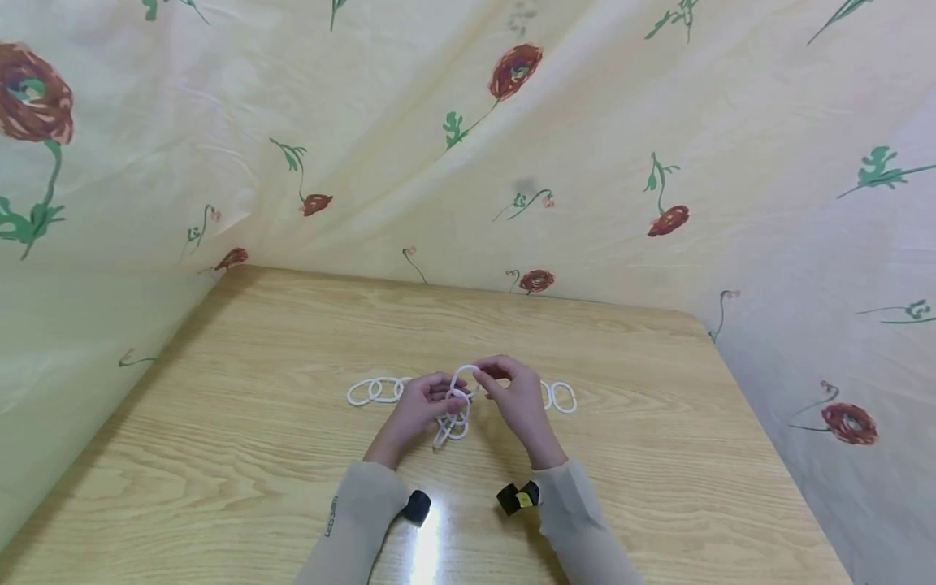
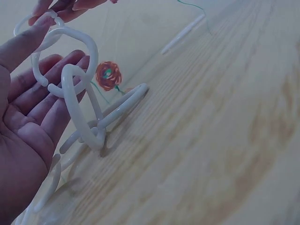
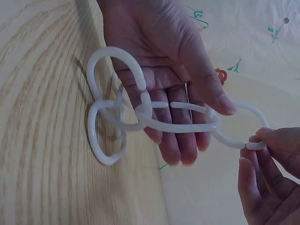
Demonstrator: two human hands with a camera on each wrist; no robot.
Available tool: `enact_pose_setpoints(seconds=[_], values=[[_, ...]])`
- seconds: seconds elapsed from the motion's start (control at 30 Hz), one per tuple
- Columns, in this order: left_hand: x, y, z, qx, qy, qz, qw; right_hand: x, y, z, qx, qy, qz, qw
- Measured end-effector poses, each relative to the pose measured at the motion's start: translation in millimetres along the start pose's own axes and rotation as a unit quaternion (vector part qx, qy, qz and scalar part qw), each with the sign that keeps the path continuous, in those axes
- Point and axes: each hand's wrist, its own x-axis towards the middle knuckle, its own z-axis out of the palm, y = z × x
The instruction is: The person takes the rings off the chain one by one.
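Far left and across the top of the frame: one cloth (image 1: pixel 183 97), pale, with red flowers and green stems, hung around the desk (image 1: pixel 256 455), which has a light wood grain.

Left of centre: left row (image 1: pixel 380 391) of white oval rings, overlapping, flat on the desk; its right end goes out of sight behind the nearer hand.

Centre, left side: left hand (image 1: pixel 422 400), grasping. Thumb set on the rings near the top, fingers stretched behind them. I would have it pinch at the crossing and nowhere else, so the loose rings hang free.

Centre: held chain (image 3: pixel 183 127), several white rings, narrow gaps in some. It hangs between the hands, lower rings bunched below the left one. Whether it connects with anything lying on the desk, I cannot tell.

Centre, top of the bunch: upper ring (image 3: pixel 258 111), one, its gap just beside the right fingertips, its crossing with the next ring partly covered by the left thumb. Best handled, I judge, by turning that gap round to the neighbour and sliding rather than forcing; a hard twist could snag a lower ring.

Centre, right side: right hand (image 1: pixel 514 394), pinching the upper ring between thumb and fingers. A light grip clear of the gap should serve.

Right of centre: right row (image 1: pixel 552 398), two rings showing, on the desk.
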Motion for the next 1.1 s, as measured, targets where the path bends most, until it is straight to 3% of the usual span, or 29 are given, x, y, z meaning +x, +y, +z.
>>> enact_pose_setpoints(seconds=[0.27,0.67,1.1], values=[[-2.6,3.5,2.4,0.000,-0.032,0.005,0.9995,-4.3,-6.6,2.4,0.001,-0.011,-0.008,1.000],[-4.4,1.8,1.7,0.044,-0.049,0.032,0.9973,-6.4,-9.8,2.7,-0.001,-0.012,-0.015,1.000],[-5.1,2.1,1.9,0.059,-0.051,0.029,0.9965,-4.4,-9.7,-1.7,0.039,0.016,-0.003,0.999]])
